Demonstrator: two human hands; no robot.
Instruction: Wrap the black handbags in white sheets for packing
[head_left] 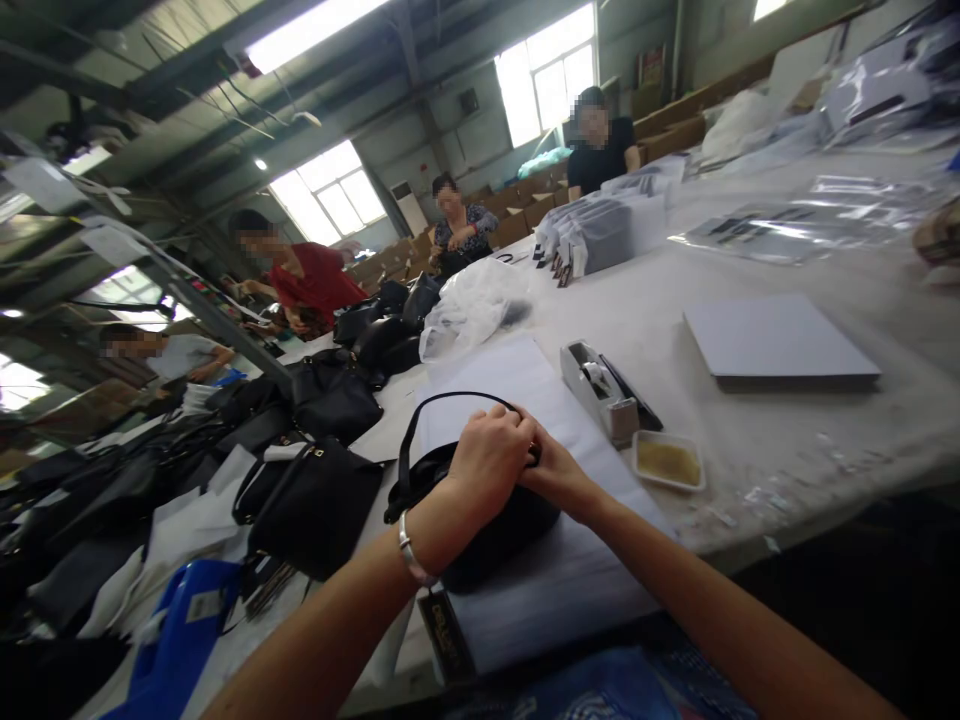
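Note:
A black handbag [502,545] rests on white paper sheets [592,570] in front of me, its thin strap arching up behind my hands. My left hand [491,450], with a silver bangle on the wrist, is closed at the bag's upper edge. Against it, my right hand [555,465] has its fingers curled on the same edge near the strap's end. The exact part pinched between the fingers is hidden. From the bag's near side hangs a dark tag [446,635] with gold lettering.
Right of the paper stand a tape dispenser [604,390], a small dish with a yellowish pad [667,460] and a stack of white card [780,345]. Black bags [319,505] and a blue plastic bin [176,640] crowd the left. Several co-workers [311,285] are farther back.

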